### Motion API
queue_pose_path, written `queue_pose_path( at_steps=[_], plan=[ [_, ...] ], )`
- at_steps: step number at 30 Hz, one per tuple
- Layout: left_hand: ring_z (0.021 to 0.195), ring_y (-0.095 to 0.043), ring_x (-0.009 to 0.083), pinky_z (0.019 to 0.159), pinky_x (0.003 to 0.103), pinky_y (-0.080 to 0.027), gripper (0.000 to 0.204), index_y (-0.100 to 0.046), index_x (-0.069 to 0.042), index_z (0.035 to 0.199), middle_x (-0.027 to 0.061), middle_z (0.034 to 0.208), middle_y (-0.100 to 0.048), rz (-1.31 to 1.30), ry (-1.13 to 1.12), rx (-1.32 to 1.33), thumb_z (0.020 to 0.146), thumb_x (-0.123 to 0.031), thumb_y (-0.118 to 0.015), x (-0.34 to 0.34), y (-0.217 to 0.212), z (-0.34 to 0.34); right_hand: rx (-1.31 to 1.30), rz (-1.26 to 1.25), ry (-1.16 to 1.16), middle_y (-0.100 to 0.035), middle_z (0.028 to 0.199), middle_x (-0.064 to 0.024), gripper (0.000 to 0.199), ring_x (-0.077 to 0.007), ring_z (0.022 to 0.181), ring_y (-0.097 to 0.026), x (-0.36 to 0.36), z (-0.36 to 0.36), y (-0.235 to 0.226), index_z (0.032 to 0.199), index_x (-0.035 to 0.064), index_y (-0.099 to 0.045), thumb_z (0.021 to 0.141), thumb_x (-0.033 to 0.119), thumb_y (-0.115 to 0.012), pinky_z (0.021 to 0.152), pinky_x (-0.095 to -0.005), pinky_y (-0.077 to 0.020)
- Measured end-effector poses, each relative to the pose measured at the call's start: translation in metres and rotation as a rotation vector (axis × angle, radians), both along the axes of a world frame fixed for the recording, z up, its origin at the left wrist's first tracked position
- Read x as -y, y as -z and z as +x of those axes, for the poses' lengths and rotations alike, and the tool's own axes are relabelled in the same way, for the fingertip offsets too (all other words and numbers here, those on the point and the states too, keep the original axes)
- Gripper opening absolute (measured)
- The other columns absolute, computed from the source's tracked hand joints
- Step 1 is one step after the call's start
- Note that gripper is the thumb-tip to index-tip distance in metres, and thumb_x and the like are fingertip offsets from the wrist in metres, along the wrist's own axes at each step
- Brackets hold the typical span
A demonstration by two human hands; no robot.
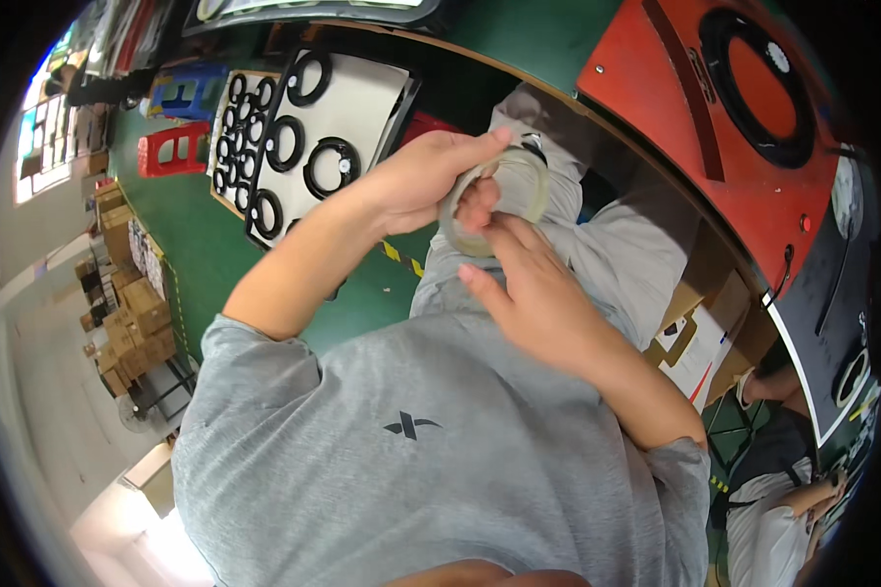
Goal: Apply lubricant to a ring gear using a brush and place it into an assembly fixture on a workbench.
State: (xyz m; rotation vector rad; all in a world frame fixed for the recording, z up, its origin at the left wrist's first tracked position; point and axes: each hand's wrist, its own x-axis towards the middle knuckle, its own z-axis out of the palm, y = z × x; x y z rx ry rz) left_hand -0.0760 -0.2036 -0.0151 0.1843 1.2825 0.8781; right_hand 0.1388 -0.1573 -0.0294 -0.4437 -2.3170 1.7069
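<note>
Tape roll (494,201) (pale, translucent ring) held up above lap, just off red fixture plate (715,127). Tray of black rings (303,137) lies further from plate, across green floor, beyond left forearm. Nothing stands between roll and hands. Left hand (421,181) fingers clamped on roll rim, thumb over top. Right hand (529,293) fingers curled together against roll's lower edge, wrist bent.

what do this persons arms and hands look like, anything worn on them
Both forearms are bare up to short grey T-shirt sleeves. The left hand and right hand wear no gloves, and no watch, ring or wristband shows. The grey T-shirt has a small dark mark on the chest.
</note>
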Motion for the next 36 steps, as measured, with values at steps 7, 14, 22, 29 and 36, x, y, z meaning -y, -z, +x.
queue_pose_path(
  at_steps=[7, 14, 22, 29, 36],
  plan=[
    [0.064, -0.069, 0.0182, 0.057, 0.027, -0.054, 0.043, -0.064, -0.008, 0.09, 0.0079, 0.081, -0.071, -0.058, -0.322, 0.058, 0.106, -0.048, -0.063, -0.009, 0.001, 0.023, 0.15, -0.173, 0.013, -0.066, 0.087, -0.0153, 0.026, -0.0351, 0.082, -0.066, -0.021, 0.008, -0.012, 0.111, 0.0014, -0.063, 0.11, 0.026, -0.053, 0.075, -0.0466, -0.0505],
    [0.088, -0.07, 0.0129, 0.077, 0.026, -0.056, 0.029, -0.071, 0.001, 0.107, 0.01, 0.105, -0.073, 0.635, 0.071, -0.887, 0.112, -0.023, -0.055, -0.013, -0.003, 0.023, 0.026, -0.337, 0.151, -0.053, 0.063, -0.0026, 0.035, -0.0095, 0.057, -0.048, -0.066, 0.042, -0.038, 0.08, 0.0027, -0.068, 0.108, 0.021, -0.059, 0.056, -0.0286, -0.0382],
    [0.117, -0.068, 0.0226, 0.101, 0.036, -0.053, 0.043, -0.065, 0.008, 0.132, 0.016, 0.125, -0.072, 0.842, 0.282, -0.208, 0.113, -0.029, -0.053, -0.02, -0.007, 0.017, -0.286, -0.742, 0.244, -0.058, 0.064, -0.0028, 0.044, -0.0055, 0.048, -0.039, -0.077, 0.077, -0.036, 0.075, -0.0004, -0.064, 0.109, 0.025, -0.056, 0.048, -0.0261, -0.0293],
    [0.112, -0.073, 0.0284, 0.099, 0.04, -0.058, 0.039, -0.062, 0.006, 0.137, 0.0174, 0.118, -0.076, 0.93, 0.103, -0.034, 0.111, -0.023, -0.057, -0.029, 0.007, 0.039, -0.467, -0.922, 0.215, -0.045, 0.055, -0.0005, 0.066, -0.0046, 0.045, -0.029, -0.086, 0.077, -0.031, 0.079, -0.0049, -0.061, 0.115, 0.042, -0.033, 0.046, -0.0261, -0.0253],
    [0.107, -0.074, 0.0247, 0.093, 0.036, -0.061, 0.033, -0.065, 0.008, 0.131, 0.0174, 0.113, -0.077, 0.972, 0.083, -0.135, 0.106, -0.013, -0.066, -0.034, 0.004, 0.024, -0.588, -0.894, 0.253, -0.035, 0.049, 0.0045, 0.058, -0.0075, 0.045, -0.029, -0.088, 0.075, -0.03, 0.07, 0.001, -0.058, 0.113, 0.036, -0.038, 0.049, -0.0286, -0.026]
  ],
)
